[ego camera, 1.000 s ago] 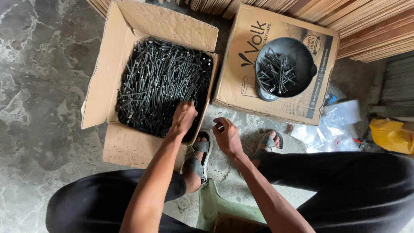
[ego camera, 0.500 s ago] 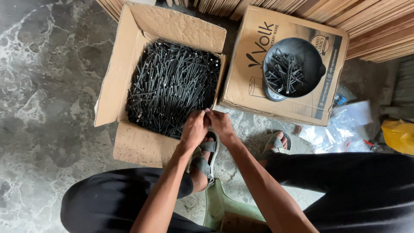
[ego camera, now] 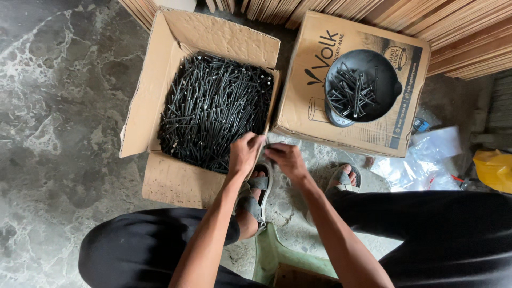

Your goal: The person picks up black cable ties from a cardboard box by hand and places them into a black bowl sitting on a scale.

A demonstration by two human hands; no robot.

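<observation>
Right now both hands meet just past the near right corner of the open cardboard box (ego camera: 160,106), which sits on the mottled stone floor (ego camera: 53,106) and is packed with long black nails (ego camera: 213,106). The left hand (ego camera: 244,154) has its fingers curled together at the box's edge, and the right hand (ego camera: 285,160) has its fingertips pinched close beside it; whether nails are actually clamped between them is too small to tell. To do this step well, I judge that the nails should be squared up by their heads between the two hands, so that the bundle lies parallel and none slides out point-first toward the sandalled feet (ego camera: 256,197) directly below. A firm, even squeeze from both sides looks better than a loose fistful. Beyond the hands, a dark round bowl (ego camera: 362,85) with a smaller heap of nails rests on a closed printed carton (ego camera: 309,106), well within reach.
</observation>
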